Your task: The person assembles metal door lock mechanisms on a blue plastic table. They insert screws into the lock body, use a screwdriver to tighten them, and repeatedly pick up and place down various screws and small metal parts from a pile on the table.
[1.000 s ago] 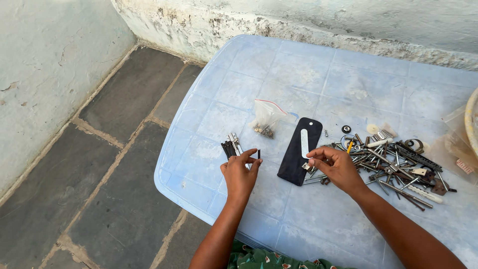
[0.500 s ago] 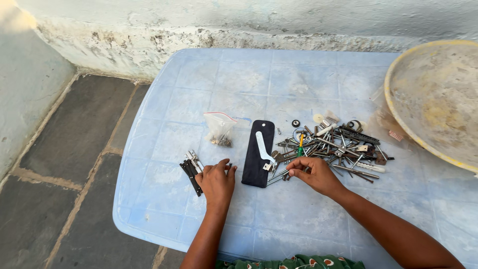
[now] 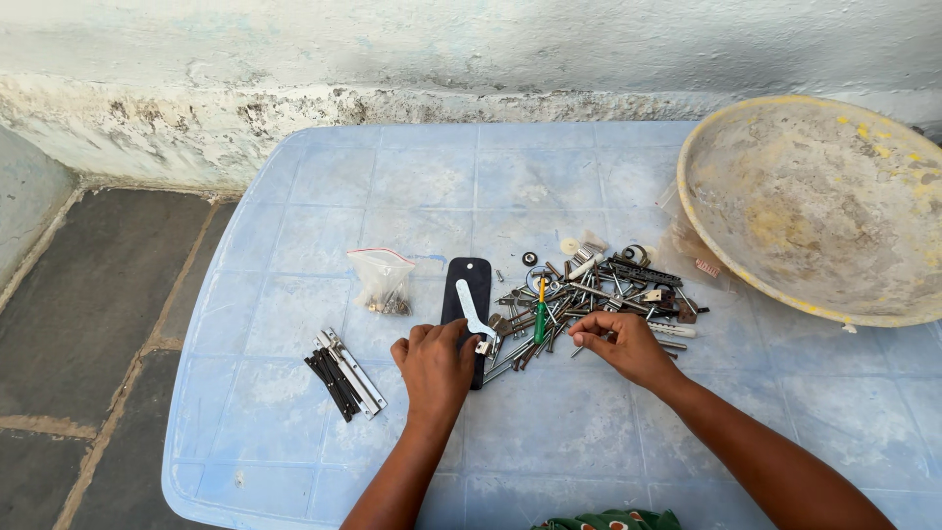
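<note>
Two fingertips of the right hand (image 3: pixel 620 345) pinch a small metal piece at the edge of the hardware pile (image 3: pixel 589 294). Curled loosely, the left hand (image 3: pixel 435 365) rests on the black strip's (image 3: pixel 469 294) lower end. Nearby lie a small plastic bag (image 3: pixel 383 280), flat metal bars (image 3: pixel 344 373) and a big shallow pan (image 3: pixel 814 201) on the pale blue table (image 3: pixel 549 177).

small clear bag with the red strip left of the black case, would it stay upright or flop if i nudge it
The small clear bag would probably flop: its thin film already looks crumpled and sagging. The little metal pieces pooled at its bottom likely weigh it down, so it may slide on the blue table rather than roll. Lifted by the top, it should dangle.
</note>
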